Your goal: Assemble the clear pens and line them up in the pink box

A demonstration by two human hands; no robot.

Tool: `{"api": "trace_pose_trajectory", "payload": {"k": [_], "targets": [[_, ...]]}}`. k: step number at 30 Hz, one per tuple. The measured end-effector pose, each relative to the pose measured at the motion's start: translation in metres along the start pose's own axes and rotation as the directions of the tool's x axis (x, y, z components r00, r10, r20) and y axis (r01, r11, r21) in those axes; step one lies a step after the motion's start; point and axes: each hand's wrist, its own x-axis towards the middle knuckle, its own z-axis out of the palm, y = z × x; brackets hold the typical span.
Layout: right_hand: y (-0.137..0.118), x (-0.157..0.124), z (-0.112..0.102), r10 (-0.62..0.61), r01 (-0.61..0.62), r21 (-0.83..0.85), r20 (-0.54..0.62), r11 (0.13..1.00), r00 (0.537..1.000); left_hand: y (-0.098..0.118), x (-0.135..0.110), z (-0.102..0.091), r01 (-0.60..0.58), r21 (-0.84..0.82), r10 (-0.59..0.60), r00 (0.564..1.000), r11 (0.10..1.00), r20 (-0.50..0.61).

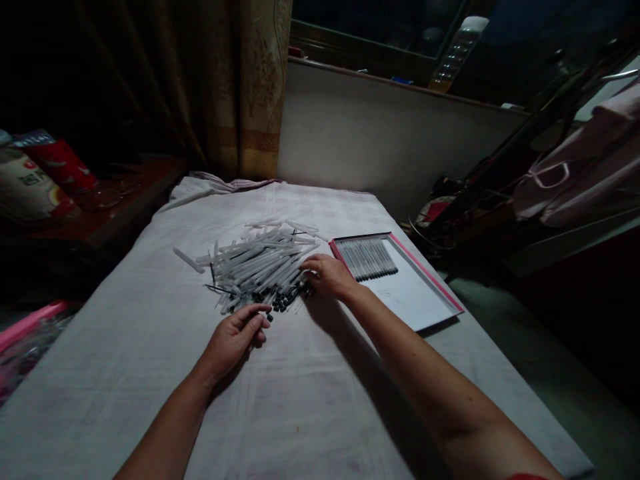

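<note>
A loose pile of translucent whitish pens (260,260) with black ends lies on the cloth-covered table, most black ends toward me. My right hand (327,275) reaches into the pile's right side, fingers bent around the pens there; its grip is partly hidden. At the near edge rests my left hand (240,333), its fingers curled and thumb close to the index finger. Small black pieces show at its fingertips, but what it holds, if anything, is unclear. Right of the pile, a shallow white box lid (407,303) with red-pink edges contains a neat row of similar pens (369,259).
A white cloth (300,413) covers the table. A dark side table (125,207) on the left bears a red package (63,163). Behind are a curtain (255,87) and a windowsill with a plastic bottle (457,53). Pink fabric (590,167) hangs at right.
</note>
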Motion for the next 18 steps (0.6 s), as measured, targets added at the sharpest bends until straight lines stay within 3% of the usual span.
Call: {"api": "trace_pose_trajectory", "payload": {"k": [4, 9, 15, 18], "targets": [[-0.024, 0.005, 0.007, -0.079, 0.09, -0.106, 0.105, 0.99, 0.991, 0.0, 0.001, 0.0, 0.013, -0.008, -0.013, 1.0, 1.0, 0.008], [-0.033, 0.01, 0.007, -0.096, 0.132, -0.208, 0.173, 0.969, 0.98, 0.002, 0.001, 0.002, 0.02, -0.035, -0.02, 1.0, 0.999, 0.0], [-0.034, 0.005, 0.009, -0.133, 0.166, -0.247, 0.148, 0.955, 0.98, 0.001, 0.001, 0.002, 0.009, -0.035, -0.009, 1.0, 0.999, 0.007], [-0.032, 0.0, 0.009, -0.128, 0.136, -0.232, 0.051, 0.963, 0.991, -0.001, 0.002, 0.001, -0.002, -0.044, 0.003, 1.0, 0.999, 0.011]]}}
